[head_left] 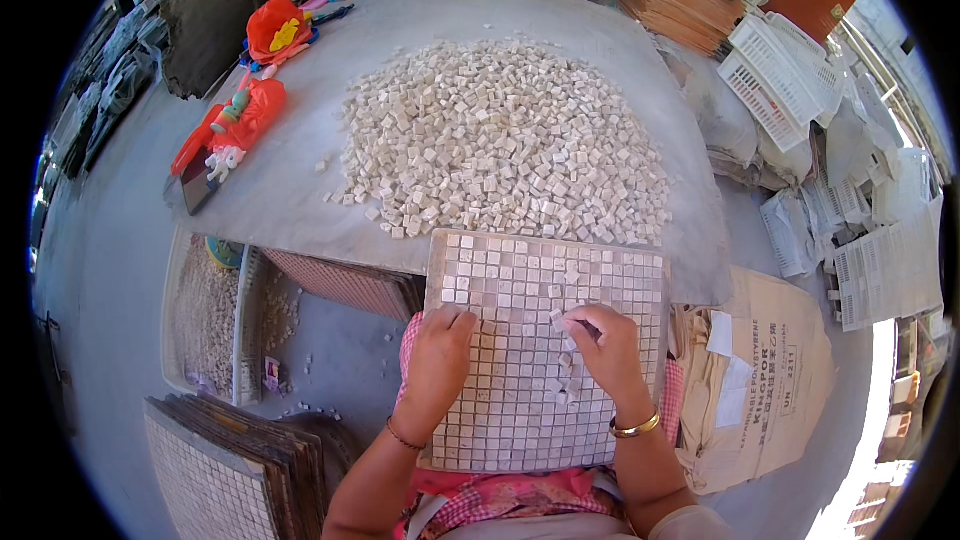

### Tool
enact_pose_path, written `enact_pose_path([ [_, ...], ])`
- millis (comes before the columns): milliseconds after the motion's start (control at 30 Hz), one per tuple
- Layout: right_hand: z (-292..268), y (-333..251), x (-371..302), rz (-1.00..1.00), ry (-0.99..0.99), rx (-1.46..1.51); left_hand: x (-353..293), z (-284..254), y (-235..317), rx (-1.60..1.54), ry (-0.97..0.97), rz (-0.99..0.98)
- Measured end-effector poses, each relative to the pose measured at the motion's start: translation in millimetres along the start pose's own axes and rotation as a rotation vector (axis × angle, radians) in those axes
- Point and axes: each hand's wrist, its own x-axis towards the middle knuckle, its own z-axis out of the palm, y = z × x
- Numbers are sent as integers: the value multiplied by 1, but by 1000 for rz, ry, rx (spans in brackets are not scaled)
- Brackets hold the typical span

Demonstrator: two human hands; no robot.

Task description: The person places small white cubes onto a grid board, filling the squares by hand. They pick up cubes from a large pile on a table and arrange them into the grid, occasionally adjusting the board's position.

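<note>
A square grid tray (434,275) rests over my lap, leaning against the table's near edge, with rows of small pale stone tiles in its cells. My left hand (440,355) lies at the tray's left side, fingers curled down onto the tiles; whatever may be under the fingertips is hidden. Over the right half of the tray, my right hand (610,345) pinches a small stone tile between thumb and forefinger. A few loose tiles (566,392) lie on top of the grid below it. Some cells near the top are bare.
A wide heap of stone tiles (500,140) covers the middle of the table (300,210). Red bags (262,105) and a dark phone (197,185) sit at its left. Below stand a tile-filled crate (240,330) and stacked tile sheets (205,460); a paper sack (765,390) lies right.
</note>
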Motion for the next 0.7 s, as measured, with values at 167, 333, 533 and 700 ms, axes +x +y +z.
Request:
enact_pose_path([
  [167,-9,25,-11,-160,-65,-195,-1,-5,17,122,9,7],
  [333,-9,21,-19,-137,-32,-382,-6,5,31,316,-141,192],
  [533,-6,22,-27,-110,-49,-396,-19,13,25,406,-325,78],
  [700,5,8,-10,-268,28,-330,-22,17,33,341,-312,20],
])
